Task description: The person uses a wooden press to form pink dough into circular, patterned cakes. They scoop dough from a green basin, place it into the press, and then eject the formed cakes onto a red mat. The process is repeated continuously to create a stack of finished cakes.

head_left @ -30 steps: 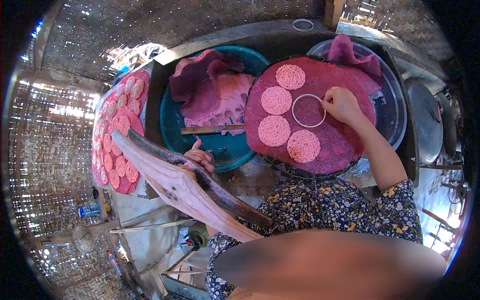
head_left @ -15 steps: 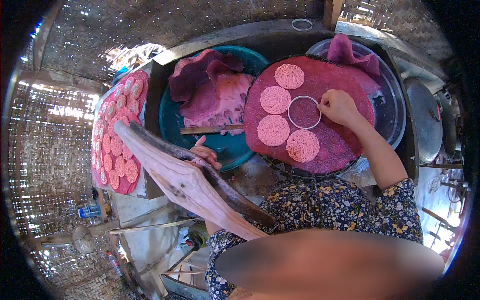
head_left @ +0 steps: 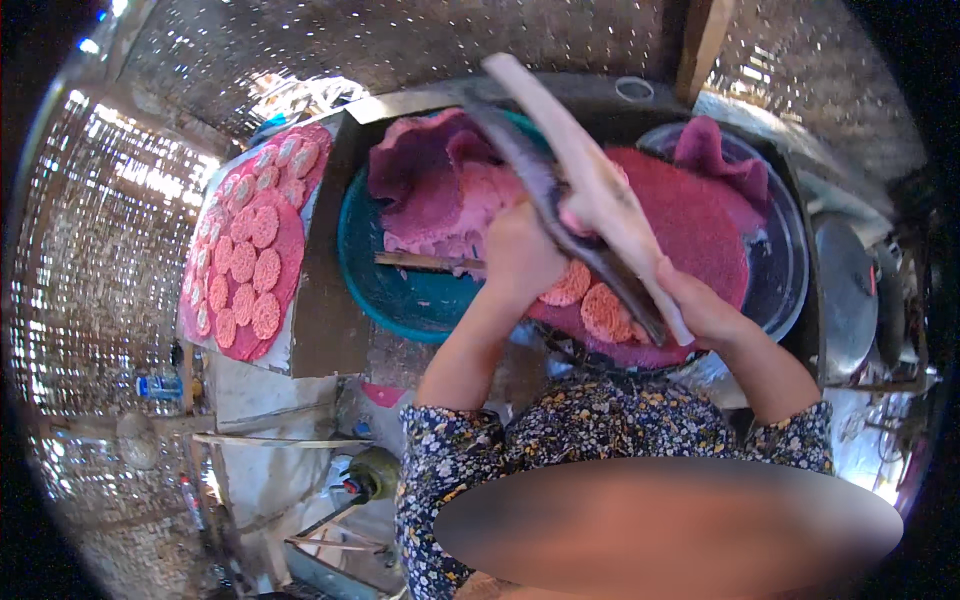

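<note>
I hold a long wooden implement of two bars, one pale (head_left: 547,120) and one dark (head_left: 510,150), diagonally over a round magenta mat (head_left: 700,230). My left hand (head_left: 525,255) is closed on its middle. My right hand (head_left: 700,300) grips the lower end of the pale bar. Beneath it, pink stringy discs (head_left: 565,285) lie on the mat; others and the white ring seen earlier are hidden. The mat rests on a dark-rimmed tray, partly over a teal basin (head_left: 365,300) with crumpled cloth (head_left: 420,160) and pink dough (head_left: 420,235).
A board on the left holds several pink discs (head_left: 240,260). A clear basin (head_left: 785,280) with purple cloth sits at right, beside a metal lid (head_left: 840,270). A spare ring (head_left: 634,80) lies on the back ledge. A stick (head_left: 405,258) crosses the teal basin. Woven walls surround the worktop.
The wooden implement has swung up and right over the mat. My left hand has risen onto it, and my right hand has left the ring and moved down to grip it.
</note>
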`<action>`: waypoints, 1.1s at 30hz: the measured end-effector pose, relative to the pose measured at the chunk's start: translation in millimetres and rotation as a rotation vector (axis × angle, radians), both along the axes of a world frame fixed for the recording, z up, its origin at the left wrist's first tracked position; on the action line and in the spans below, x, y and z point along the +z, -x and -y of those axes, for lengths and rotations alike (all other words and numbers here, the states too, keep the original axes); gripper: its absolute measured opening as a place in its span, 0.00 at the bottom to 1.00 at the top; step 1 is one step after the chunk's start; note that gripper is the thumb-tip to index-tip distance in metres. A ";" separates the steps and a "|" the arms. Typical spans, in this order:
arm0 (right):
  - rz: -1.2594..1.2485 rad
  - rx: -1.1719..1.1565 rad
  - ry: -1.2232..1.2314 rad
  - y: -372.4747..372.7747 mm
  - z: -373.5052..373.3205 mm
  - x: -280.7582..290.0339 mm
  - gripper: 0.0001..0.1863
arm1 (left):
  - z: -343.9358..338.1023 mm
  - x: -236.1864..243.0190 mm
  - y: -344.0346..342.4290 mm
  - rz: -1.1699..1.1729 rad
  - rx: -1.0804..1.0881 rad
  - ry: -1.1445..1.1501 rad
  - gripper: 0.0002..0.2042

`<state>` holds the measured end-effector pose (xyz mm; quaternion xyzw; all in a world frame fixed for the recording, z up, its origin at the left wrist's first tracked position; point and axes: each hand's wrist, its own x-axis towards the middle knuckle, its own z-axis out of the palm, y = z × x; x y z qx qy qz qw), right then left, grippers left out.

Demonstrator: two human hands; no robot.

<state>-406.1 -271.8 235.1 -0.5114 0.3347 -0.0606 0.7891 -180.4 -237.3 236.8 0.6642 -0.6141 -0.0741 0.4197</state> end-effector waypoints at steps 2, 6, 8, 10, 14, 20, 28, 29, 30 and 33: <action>0.052 -0.038 -0.070 9.6 7.1 9.5 0.35 | 19.5 -4.2 -8.4 -0.401 -0.345 -0.192 0.19; 0.007 -0.057 -0.153 29.7 29.6 21.5 0.38 | 96.9 13.1 -31.3 -1.921 -0.807 0.035 0.30; -0.019 0.001 -0.195 39.4 39.0 24.8 0.38 | 113.1 22.6 -29.7 -2.021 -0.900 0.088 0.35; -0.058 0.031 -0.153 54.7 53.3 22.7 0.37 | 140.4 -3.3 -23.8 -1.996 -1.146 0.130 0.39; -0.242 -0.040 -0.083 71.4 75.1 19.7 0.39 | 149.1 -22.0 -4.3 -2.096 -0.964 0.227 0.37; -0.434 0.028 0.022 77.5 82.2 34.1 0.37 | 149.1 -52.0 13.5 -2.147 -0.800 0.305 0.33; -0.468 0.019 0.115 44.1 63.0 25.4 0.33 | 137.3 -63.5 -20.5 -2.042 -0.769 0.335 0.32; -0.464 0.022 0.145 38.3 63.0 25.6 0.32 | 140.2 -62.4 -25.5 -2.029 -0.787 0.347 0.31; -0.495 0.005 0.201 33.8 62.5 27.0 0.31 | 144.0 -61.2 -29.9 -2.016 -0.806 0.358 0.31; -0.560 -0.029 0.372 25.1 63.9 34.5 0.29 | 148.6 -58.2 -35.1 -2.019 -0.812 0.392 0.30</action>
